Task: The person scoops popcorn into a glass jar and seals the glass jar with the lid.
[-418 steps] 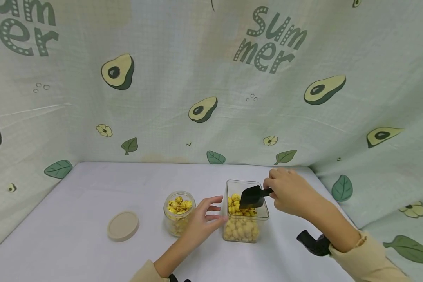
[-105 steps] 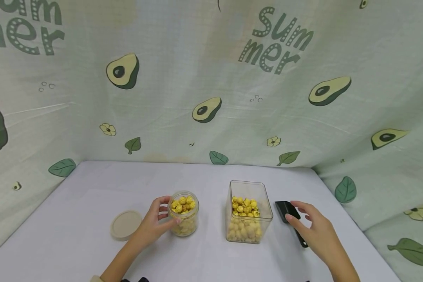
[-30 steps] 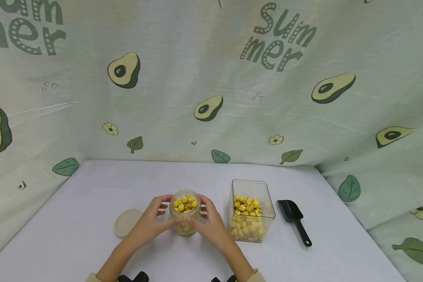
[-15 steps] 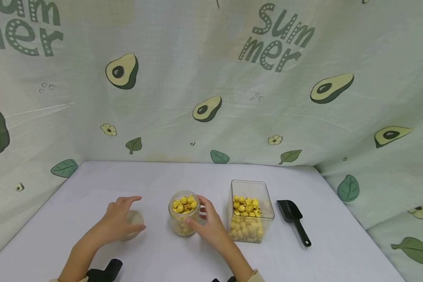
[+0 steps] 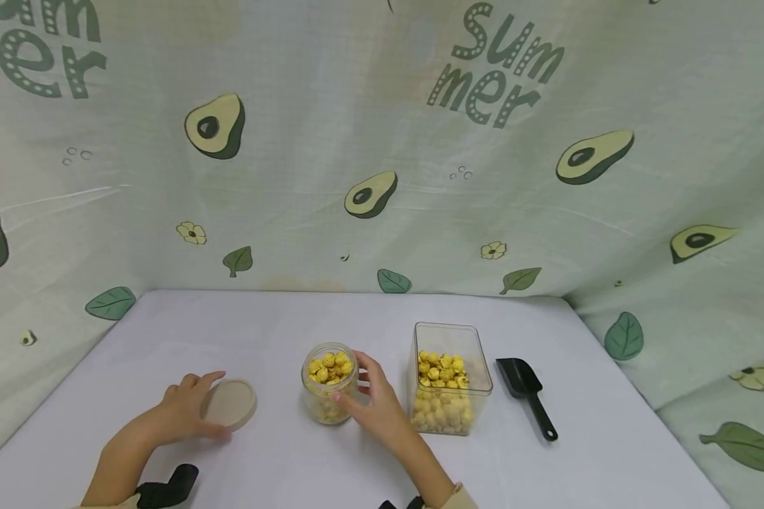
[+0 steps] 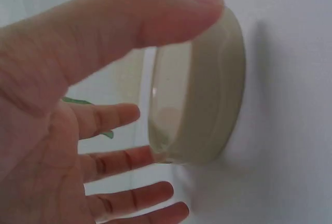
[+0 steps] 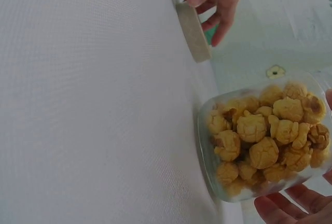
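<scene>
A round beige lid (image 5: pixel 232 404) lies on the table at left. My left hand (image 5: pixel 178 413) reaches over it from the left; its thumb (image 6: pixel 192 16) touches the lid's edge, and its other fingers extend across the far side, fairly straight. Whether those fingers touch the lid is unclear. Right of the lid stands a clear open-topped jar (image 5: pixel 323 408), filled with yellow popcorn (image 7: pixel 262 136). My right hand (image 5: pixel 382 406) holds this jar from its right side, thumb in front and fingers bent around the back, partly hidden by the jar.
A clear rectangular container (image 5: pixel 480 392), partly filled with popcorn, stands right of the jar. Beside it a black scoop (image 5: pixel 527 392) lies on the table. The white-covered table (image 5: pixel 280 466) is bordered at the back and sides by a patterned curtain (image 5: pixel 293 141).
My left hand has let go of the jar and moved left and down to the lid. Before that, the scoop was laid down right of the container. The right hand stays on the jar.
</scene>
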### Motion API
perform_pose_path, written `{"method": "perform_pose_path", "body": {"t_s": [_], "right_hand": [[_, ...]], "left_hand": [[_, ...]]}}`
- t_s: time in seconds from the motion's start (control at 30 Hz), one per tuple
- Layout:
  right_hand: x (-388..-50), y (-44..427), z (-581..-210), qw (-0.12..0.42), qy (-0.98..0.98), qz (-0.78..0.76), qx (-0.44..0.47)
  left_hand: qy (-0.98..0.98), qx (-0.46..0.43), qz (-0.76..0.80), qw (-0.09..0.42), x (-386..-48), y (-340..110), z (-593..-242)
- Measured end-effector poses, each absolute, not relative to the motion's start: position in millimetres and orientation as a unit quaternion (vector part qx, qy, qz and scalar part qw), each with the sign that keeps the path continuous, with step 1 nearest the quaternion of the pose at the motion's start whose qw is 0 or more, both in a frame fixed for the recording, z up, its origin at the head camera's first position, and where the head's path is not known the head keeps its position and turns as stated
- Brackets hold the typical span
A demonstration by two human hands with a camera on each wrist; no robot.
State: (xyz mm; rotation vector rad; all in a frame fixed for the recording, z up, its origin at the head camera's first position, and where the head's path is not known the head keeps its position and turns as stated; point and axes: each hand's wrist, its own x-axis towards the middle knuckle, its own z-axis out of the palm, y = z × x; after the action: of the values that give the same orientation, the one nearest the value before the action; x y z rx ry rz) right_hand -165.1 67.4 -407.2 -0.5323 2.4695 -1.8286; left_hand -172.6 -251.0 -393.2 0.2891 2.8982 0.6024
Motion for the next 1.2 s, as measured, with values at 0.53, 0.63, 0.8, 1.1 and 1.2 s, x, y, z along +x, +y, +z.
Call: {"method": "perform_pose_path", "body": {"t_s": [0.53, 0.63, 0.8, 1.1, 1.2], "right_hand": [[-166, 67, -409, 0.003, 0.788, -0.59, -0.177], [-165, 68, -409, 0.001, 0.788, -0.589, -0.177], [-165, 69, -409, 0.0, 0.789, -0.588, -0.178], [-165, 69, -409, 0.006, 0.794, -0.584, -0.17], [-166, 69, -410, 0.004, 0.795, -0.582, -0.171]], "left_hand": [[0.962, 0.139, 0.227, 0.068, -176, -254, -404], [0.961, 0.143, 0.228, 0.067, -178, -254, -406], [0.959, 0.15, 0.232, 0.062, -180, -255, -407], [0.957, 0.162, 0.238, 0.036, -180, -248, -403], [0.955, 0.161, 0.246, 0.034, -179, -243, -400]]}}
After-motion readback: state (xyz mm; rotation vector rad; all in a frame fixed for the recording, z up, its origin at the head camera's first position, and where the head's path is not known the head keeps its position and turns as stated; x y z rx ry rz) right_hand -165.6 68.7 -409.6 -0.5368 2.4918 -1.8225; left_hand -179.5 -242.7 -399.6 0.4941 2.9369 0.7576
